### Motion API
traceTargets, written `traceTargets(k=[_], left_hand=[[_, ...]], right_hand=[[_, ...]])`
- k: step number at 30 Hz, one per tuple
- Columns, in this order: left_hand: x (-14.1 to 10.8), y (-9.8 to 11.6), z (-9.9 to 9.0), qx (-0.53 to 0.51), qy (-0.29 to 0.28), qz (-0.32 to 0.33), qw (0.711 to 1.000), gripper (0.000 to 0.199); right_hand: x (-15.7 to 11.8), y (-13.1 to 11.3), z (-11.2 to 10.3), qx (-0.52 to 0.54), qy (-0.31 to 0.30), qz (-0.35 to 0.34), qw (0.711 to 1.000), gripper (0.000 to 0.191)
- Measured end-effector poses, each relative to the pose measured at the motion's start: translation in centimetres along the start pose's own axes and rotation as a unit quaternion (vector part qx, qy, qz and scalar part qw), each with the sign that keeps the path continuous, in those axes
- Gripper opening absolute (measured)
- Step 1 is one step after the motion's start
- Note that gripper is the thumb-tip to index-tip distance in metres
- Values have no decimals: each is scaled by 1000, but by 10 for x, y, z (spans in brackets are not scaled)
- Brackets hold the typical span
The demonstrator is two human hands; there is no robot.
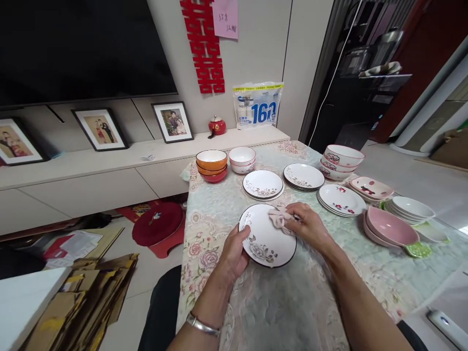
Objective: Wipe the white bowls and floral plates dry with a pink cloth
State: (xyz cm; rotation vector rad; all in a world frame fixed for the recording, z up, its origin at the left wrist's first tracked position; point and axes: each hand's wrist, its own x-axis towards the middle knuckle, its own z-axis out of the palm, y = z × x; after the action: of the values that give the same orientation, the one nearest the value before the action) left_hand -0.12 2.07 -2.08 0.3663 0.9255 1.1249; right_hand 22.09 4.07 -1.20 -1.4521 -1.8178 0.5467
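Note:
A white plate with a dark rim and grey-brown flowers [260, 234] is tilted above the tablecloth. My left hand [236, 251] grips its left edge, thumb on the upper face and fingers underneath. My right hand [305, 225] is closed on a pale pink cloth [280, 218], which lies against the plate's upper right part. Just beyond is a stack of similar plates [262, 183], and another such stack [304, 175] is to its right. Plates with red flowers [340, 199] are stacked right of my right hand.
Orange and red bowls [212, 161] and white bowls [242, 158] stand at the table's back left. On the right are patterned bowls [341, 158], pink dishes [391, 226] and small white bowls [413, 208]. A red stool [159, 224] stands left of the floral tablecloth [204, 219].

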Motion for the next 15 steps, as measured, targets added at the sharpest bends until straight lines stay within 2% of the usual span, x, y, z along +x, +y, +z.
traceTargets(k=[3, 9, 15], left_hand=[[-1, 0, 1, 2, -16, -3, 1000, 52], [-3, 1, 3, 24, -39, -1, 999, 71], [-4, 2, 3, 9, -49, -19, 999, 77]], right_hand=[[0, -2, 11, -82, -10, -24, 996, 15], [0, 1, 19, -128, -13, -36, 991, 34], [-1, -10, 31, -184, -5, -51, 982, 27]])
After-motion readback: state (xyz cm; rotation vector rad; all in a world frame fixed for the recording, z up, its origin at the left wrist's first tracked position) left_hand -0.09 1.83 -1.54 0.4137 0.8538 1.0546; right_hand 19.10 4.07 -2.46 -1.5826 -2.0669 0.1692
